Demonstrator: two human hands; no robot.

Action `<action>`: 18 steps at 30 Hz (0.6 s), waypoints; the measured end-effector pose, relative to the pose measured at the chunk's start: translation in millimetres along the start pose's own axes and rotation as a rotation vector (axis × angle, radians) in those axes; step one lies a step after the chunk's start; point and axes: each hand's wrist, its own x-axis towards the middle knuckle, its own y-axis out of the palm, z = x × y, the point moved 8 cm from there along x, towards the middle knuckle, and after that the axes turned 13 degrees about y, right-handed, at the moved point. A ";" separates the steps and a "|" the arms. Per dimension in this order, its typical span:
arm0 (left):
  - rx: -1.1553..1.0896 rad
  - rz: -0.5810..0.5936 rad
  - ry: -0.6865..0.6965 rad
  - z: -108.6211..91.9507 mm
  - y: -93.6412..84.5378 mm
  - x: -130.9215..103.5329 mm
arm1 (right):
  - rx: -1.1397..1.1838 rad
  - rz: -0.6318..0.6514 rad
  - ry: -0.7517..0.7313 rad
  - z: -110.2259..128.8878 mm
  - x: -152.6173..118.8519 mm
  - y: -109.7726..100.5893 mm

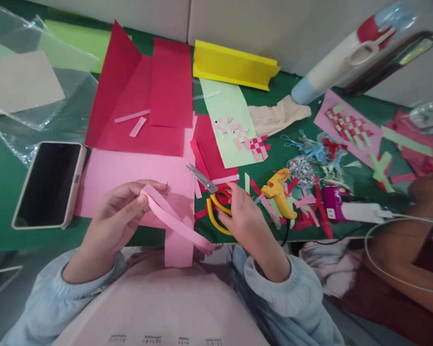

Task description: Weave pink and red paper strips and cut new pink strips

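Note:
My left hand [124,209] pinches one end of a folded pink paper strip [176,223], whose loose end hangs down to the right over the table's front edge. My right hand [248,218] is closed on the red and yellow handles of a pair of scissors [203,179]. Their blades point to the upper left and look nearly closed, apart from the strip. Under both hands lies a pink paper sheet [111,180], part of it hanging past the edge. Beyond it rest red paper sheets [171,86] with small pink strips [138,126] on them.
A phone [48,185] lies at left by clear plastic sleeves [72,91]. At right are a yellow glue gun [280,192], paper scraps [306,202], a purple box [334,204], a cable and another person's arm [407,235]. Behind stand folded yellow paper [234,65] and a bottle [339,53].

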 end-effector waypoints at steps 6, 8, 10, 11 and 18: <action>-0.023 -0.009 -0.036 4.1 -3.0 -3.6 | -0.211 -0.012 -0.009 12.1 1.7 -7.7; -0.038 0.011 -0.055 6.6 -2.1 -5.3 | -0.213 -0.006 0.034 17.1 5.8 -18.0; -0.049 0.033 -0.058 7.1 0.2 -6.9 | -0.072 0.017 -0.004 31.7 10.2 -28.3; -0.054 0.044 -0.057 6.8 1.8 -7.6 | 0.040 0.054 -0.041 41.1 12.4 -31.7; -0.122 0.138 0.029 -3.0 16.3 -8.9 | 0.699 0.536 -0.133 90.3 20.5 -18.8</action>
